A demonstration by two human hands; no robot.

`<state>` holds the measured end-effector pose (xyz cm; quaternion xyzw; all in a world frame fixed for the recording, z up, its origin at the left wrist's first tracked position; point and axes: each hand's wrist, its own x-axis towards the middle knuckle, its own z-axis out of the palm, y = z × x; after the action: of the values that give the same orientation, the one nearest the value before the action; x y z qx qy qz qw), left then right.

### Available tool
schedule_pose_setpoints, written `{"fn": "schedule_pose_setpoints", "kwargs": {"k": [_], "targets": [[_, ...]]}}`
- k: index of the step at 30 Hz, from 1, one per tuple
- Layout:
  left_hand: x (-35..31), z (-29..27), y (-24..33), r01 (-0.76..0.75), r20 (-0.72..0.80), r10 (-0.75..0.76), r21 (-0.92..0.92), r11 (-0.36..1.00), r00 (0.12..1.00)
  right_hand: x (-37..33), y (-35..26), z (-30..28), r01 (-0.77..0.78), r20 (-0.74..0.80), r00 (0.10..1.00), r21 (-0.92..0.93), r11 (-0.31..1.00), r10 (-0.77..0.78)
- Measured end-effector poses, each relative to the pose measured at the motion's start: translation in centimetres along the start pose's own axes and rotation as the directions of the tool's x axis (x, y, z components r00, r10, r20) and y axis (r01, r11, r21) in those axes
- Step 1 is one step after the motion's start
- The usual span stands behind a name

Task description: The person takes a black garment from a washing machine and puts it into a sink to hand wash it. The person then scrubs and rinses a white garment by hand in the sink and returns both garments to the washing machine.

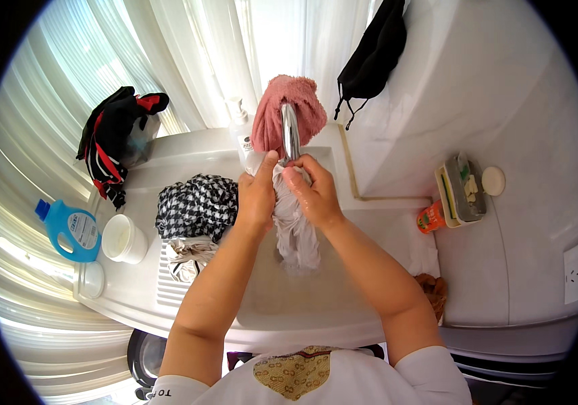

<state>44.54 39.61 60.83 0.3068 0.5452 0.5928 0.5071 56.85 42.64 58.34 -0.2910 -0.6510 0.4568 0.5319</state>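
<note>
Under the silver faucet [291, 131], a wet white cloth [295, 236] hangs bunched between my hands and trails down into the sink [343, 277]. My left hand [259, 196] grips its upper left side, thumb pointing up. From the other side my right hand [314, 192] closes round the cloth's top, its fingers wet and close to the spout. Behind and around the faucet drapes a pink towel [270, 121]. Left of the basin, a black-and-white checked cloth [198, 206] lies heaped beside a crumpled beige cloth [191, 253] on the ribbed washboard [169, 287].
On the left stand a blue detergent bottle [76, 233], a white tub [125, 239] and a black-and-red garment [115, 135]. A pump bottle [239, 118] is behind the basin. To the right are an orange container [430, 217], a soap rack [461, 192] and a brown cloth [434, 293].
</note>
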Motion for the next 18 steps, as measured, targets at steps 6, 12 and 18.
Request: {"fn": "schedule_pose_setpoints", "kwargs": {"k": [6, 12, 18], "targets": [[0.0, -2.5, -6.9, -0.262, 0.037, 0.267, 0.36, 0.895, 0.963, -5.0, 5.0, -2.9, -0.232, 0.148, 0.96, -0.05, 0.971, 0.237], [-3.1, -6.3, -15.7, -0.159, 0.161, 0.029, 0.903, 0.4, 0.987, -13.3, 12.2, -6.2, -0.124, 0.329, 0.906, -0.393, 0.911, 0.265], [-4.2, -6.5, -17.9, -0.282, 0.213, -0.709, 0.959, 0.02, 0.672, -17.1, 15.1, -8.3, 0.004, 0.528, 0.56, -0.772, 0.635, 0.639]]}}
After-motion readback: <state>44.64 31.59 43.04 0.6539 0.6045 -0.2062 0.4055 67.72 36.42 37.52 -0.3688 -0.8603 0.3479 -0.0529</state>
